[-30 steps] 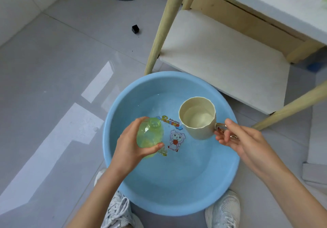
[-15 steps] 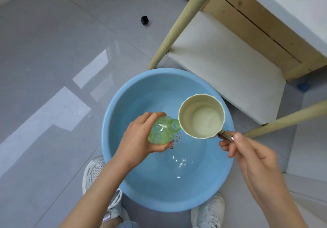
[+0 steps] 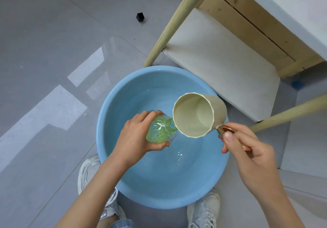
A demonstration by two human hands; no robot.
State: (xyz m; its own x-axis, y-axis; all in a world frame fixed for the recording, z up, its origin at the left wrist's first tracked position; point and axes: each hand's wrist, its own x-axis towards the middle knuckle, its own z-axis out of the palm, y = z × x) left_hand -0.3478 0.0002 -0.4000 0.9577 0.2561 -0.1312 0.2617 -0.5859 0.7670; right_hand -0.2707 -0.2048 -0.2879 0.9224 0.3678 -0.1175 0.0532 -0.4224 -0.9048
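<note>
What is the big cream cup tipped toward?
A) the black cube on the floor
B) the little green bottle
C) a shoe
B: the cream cup, held by the right hand, leans with its rim beside the open mouth of the green bottle that the left hand grips over the blue basin.

I list: green translucent bottle (image 3: 160,132), uncapped, tilted over blue basin (image 3: 159,192); cream water scoop (image 3: 195,115), tipped beside its mouth.
</note>
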